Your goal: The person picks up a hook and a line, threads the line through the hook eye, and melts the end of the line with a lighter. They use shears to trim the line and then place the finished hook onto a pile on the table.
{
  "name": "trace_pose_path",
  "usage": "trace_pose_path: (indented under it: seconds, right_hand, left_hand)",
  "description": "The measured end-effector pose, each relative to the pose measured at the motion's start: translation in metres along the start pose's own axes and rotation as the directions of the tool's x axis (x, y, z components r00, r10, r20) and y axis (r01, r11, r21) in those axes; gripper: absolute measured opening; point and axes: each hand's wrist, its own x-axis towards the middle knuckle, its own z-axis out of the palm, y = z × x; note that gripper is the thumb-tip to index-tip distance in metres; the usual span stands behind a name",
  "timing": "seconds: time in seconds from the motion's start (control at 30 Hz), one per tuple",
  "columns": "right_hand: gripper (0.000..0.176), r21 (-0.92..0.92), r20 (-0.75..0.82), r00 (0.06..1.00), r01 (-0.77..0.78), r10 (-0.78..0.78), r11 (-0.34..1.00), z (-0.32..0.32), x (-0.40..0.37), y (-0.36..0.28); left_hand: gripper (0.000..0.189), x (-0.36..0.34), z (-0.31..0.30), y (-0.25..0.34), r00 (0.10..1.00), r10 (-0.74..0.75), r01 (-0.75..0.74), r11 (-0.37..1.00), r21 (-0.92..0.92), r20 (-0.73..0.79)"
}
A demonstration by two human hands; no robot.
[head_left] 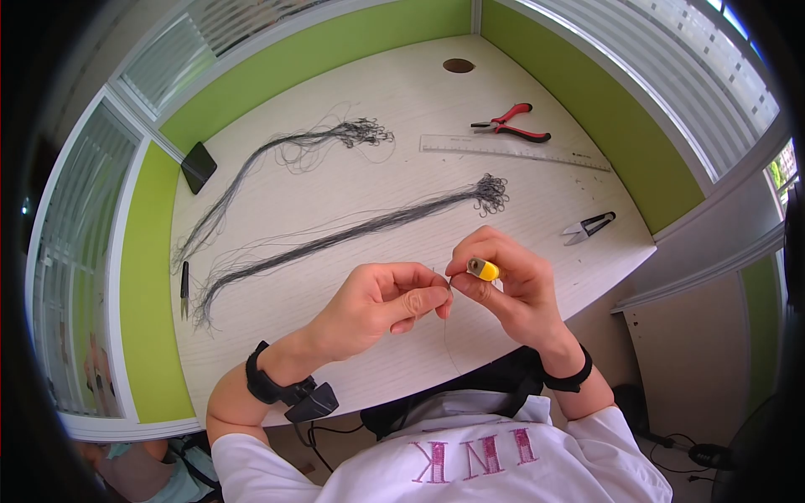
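My left hand point(390, 303) is closed, thumb and forefinger pinching a thin line point(448, 335) that hangs down toward the table's front edge. Opposite it, my right hand point(516, 289) pinches at the same spot, its fingertips meeting those of the left. A short yellow tool with a metal-rimmed end point(483, 269), looking like a lighter, is tucked in the right hand. The small piece between the fingertips is mostly hidden. Just beyond the hands lies a bundle of dark fishing lines point(352, 230) with fish hooks point(491, 195) clustered at its right end.
Farther back lies a second bundle of hooked lines point(260, 159). Red-handled pliers point(513, 126), a clear ruler point(511, 151) and thread snips point(589, 228) lie to the right. Tweezers point(184, 289) and a black flat object point(199, 168) are at the left, by green partitions point(335, 54).
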Motion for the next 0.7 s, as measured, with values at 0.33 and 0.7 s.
trace_pose_path:
  seconds: [0.33, 0.7]
  right_hand:
    - [0.013, -0.036, 0.002, 0.996, -0.091, 0.091, 0.995, -0.003, -0.001, -0.005]
    - [0.011, -0.104, -0.031, 0.978, -0.208, 0.206, 0.973, 0.004, -0.003, -0.008]
  left_hand:
    - [0.016, 0.000, 0.003, 0.004, 0.982, 0.057, -0.041, 0.995, 0.092, -0.181]
    - [0.010, 0.002, 0.009, -0.007, 0.698, 0.713, -0.342, 0.415, 0.843, -0.068]
